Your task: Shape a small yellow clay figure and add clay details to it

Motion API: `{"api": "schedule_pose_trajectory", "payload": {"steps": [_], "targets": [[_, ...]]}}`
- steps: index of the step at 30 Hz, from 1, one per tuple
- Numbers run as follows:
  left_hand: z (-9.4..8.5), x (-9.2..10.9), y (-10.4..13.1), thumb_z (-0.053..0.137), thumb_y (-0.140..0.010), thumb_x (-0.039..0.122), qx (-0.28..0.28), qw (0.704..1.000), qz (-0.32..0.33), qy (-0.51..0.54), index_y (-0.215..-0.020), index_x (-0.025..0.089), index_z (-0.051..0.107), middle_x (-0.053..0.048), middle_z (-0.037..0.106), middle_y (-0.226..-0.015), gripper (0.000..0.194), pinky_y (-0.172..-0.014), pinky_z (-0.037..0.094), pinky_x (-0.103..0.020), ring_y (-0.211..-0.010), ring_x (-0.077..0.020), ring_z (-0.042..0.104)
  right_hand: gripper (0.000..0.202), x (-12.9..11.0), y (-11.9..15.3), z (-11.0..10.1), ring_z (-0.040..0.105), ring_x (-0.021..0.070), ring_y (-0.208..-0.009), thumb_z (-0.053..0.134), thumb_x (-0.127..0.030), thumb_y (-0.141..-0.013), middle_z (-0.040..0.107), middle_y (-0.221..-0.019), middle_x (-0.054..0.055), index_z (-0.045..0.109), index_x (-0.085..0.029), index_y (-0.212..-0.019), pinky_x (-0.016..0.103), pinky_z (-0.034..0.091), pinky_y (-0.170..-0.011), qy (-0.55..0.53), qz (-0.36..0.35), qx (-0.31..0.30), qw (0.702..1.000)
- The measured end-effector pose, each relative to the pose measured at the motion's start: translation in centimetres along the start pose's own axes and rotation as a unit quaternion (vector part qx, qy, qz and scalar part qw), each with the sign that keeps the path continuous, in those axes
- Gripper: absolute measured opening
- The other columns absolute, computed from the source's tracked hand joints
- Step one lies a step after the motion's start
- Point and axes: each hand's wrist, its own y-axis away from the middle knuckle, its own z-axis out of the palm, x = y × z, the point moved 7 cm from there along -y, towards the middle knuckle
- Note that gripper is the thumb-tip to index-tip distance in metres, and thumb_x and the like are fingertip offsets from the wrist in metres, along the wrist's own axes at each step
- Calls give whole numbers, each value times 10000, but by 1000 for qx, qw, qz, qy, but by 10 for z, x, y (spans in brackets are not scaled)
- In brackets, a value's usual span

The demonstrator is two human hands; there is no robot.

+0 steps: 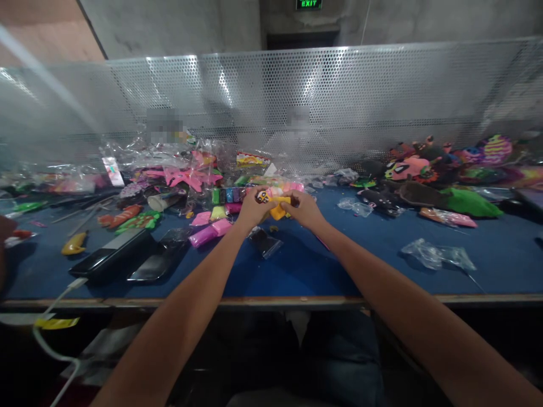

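Note:
Near the middle of the table, my left hand (253,210) is closed around a small yellow clay figure (263,197) with a dark and white face. From the other side my right hand (306,208) pinches the figure's yellow lower part (278,211). The fingertips of both hands nearly meet over it, so some of its shape is hidden. A small bag with black contents (265,243) lies just below the hands. Pink and purple clay packets (209,233) lie left of my left hand, with small packets in several colours (227,196) behind them.
A black power bank (114,257) with a white cable (53,308) and a dark phone (159,263) lie at the left. Clear wrappers (436,254) sit at the right, with finished clay figures (416,169) behind. A perforated metal screen (254,96) borders the back. Another person's hand (6,232) shows at far left.

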Motion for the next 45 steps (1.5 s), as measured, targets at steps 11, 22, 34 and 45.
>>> {"api": "schedule_pose_trajectory", "payload": {"steps": [11, 22, 34, 45], "targets": [[-2, 15, 3, 783, -583, 173, 9, 996, 73, -58, -1064, 173, 626, -81, 636, -1131, 506, -900, 450, -318, -989, -193, 594, 247, -1, 0, 0, 582, 156, -625, 595, -252, -748, 640, -709, 18, 687, -169, -962, 280, 491, -573, 27, -12, -23, 999], [-14, -10, -2, 867, -541, 238, 81, 983, -84, 145, -998, 180, 607, 23, 628, -775, 529, -635, 486, -235, -658, -113, 595, 225, -33, 10, -19, 573, 186, -808, 573, -254, -831, 628, -960, 73, 623, -214, -1047, 341, 507, -757, 121, -145, 104, 976], [-9, -13, 2, 766, -703, 189, 53, 937, -159, 306, -995, 200, 630, 21, 689, -793, 322, -599, 530, -214, -626, -88, 638, 310, -64, 24, 20, 466, 297, -1166, 601, -162, -868, 527, -1251, 112, 656, -286, -1146, 476, 425, -985, 324, -282, -1, 903], [14, 2, 9, 753, -672, 111, -51, 952, -144, 264, -940, 176, 650, -49, 720, -918, 295, -643, 575, -279, -753, -158, 673, 96, -45, 12, -2, 555, 240, -969, 578, -264, -917, 615, -971, 75, 666, -225, -919, 435, 432, -938, 234, -229, 43, 944]]}}
